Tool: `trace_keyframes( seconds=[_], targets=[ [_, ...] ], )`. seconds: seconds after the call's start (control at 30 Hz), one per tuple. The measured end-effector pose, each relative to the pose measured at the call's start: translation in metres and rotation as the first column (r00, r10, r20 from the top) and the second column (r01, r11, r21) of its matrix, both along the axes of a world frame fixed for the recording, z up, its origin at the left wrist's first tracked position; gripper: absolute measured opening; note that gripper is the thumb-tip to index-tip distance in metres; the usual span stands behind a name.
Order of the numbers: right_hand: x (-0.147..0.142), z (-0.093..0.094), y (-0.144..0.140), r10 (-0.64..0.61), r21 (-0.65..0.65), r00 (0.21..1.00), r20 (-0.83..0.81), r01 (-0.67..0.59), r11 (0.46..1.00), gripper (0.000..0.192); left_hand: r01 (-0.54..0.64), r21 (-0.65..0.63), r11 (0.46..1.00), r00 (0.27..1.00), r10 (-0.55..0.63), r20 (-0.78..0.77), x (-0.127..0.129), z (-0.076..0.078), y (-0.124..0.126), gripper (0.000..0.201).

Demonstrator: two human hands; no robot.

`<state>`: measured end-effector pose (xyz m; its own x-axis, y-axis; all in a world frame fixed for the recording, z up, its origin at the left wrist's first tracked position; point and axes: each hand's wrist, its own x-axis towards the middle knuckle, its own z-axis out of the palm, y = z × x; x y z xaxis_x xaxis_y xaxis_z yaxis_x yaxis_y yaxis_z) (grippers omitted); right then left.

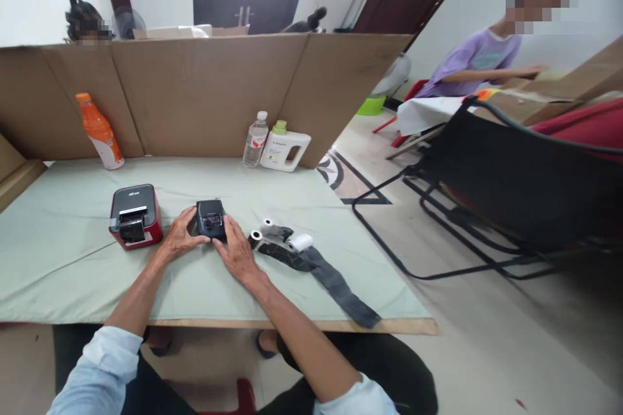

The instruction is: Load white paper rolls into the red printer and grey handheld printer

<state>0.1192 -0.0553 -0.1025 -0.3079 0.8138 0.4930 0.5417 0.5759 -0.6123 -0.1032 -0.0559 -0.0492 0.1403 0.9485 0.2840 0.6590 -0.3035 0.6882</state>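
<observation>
Black, boxy small printer [211, 218] with a glossy top sits mid-bench; left hand [179, 238] and right hand [237, 251] grip clasps its sides.

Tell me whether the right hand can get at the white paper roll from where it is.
Probably yes. The right hand rests at the small black device, and the white paper roll lies just to its right on the cloth, with only a dark strip beside it.

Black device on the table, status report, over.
Both hands on black device: left hand, right hand. Red printer left, paper rolls right. Nothing blocking.
</observation>
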Motion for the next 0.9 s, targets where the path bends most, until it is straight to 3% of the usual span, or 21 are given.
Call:
trace_keyframes(
  seconds=[0.47, 0.9],
  targets=[
    [-0.001, 0.004, -0.004, -0.009, -0.022, 1.000, -0.011, 0.008, 1.000, 0.068, -0.002, 0.071, 0.997, 0.999, 0.005, -0.052, 0.002, -0.003, -0.009, 0.088],
    [-0.001, 0.005, 0.001, 0.012, -0.039, 1.000, -0.013, -0.013, 0.999, 0.068, -0.030, 0.189, 0.981, 0.994, 0.049, -0.099, -0.001, -0.016, -0.007, 0.070]
  ],
)
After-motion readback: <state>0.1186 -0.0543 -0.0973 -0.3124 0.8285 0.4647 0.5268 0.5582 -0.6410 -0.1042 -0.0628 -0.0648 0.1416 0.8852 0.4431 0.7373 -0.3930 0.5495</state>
